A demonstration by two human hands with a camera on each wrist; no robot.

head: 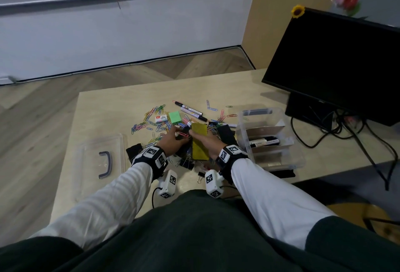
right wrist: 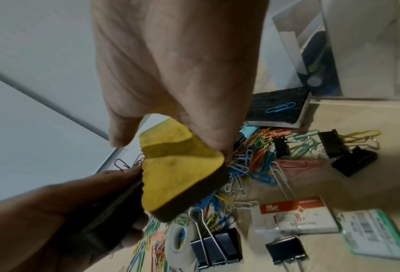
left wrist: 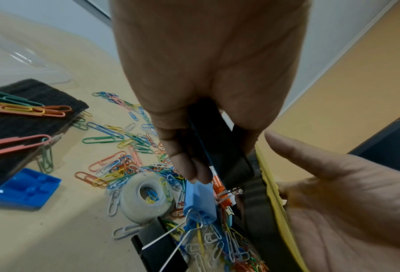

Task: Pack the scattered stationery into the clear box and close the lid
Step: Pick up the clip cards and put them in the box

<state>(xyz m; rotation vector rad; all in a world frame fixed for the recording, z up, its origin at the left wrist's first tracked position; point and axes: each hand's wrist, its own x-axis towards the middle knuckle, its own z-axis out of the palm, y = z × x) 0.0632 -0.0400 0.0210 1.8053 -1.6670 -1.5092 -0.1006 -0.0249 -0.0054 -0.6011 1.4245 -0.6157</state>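
My right hand [head: 200,138] grips a yellow-topped eraser [head: 200,142] by its far end, lifted over the pile; in the right wrist view the yellow-topped eraser [right wrist: 177,176] hangs under my fingers. My left hand [head: 173,139] touches it from the left and holds a flat black eraser [left wrist: 217,139] upright, fingers curled round it. Coloured paper clips [head: 151,120] lie scattered under both hands. The clear box [head: 287,163] stands open to the right with markers inside. Its lid [head: 101,157] lies flat at the left.
Two markers [head: 190,111], a green note pad [head: 175,117], a staples box [right wrist: 294,215], black binder clips [right wrist: 217,246], a tape roll [left wrist: 143,198] and a blue tray [left wrist: 24,189] lie on the table. A monitor [head: 337,59] with cables stands far right.
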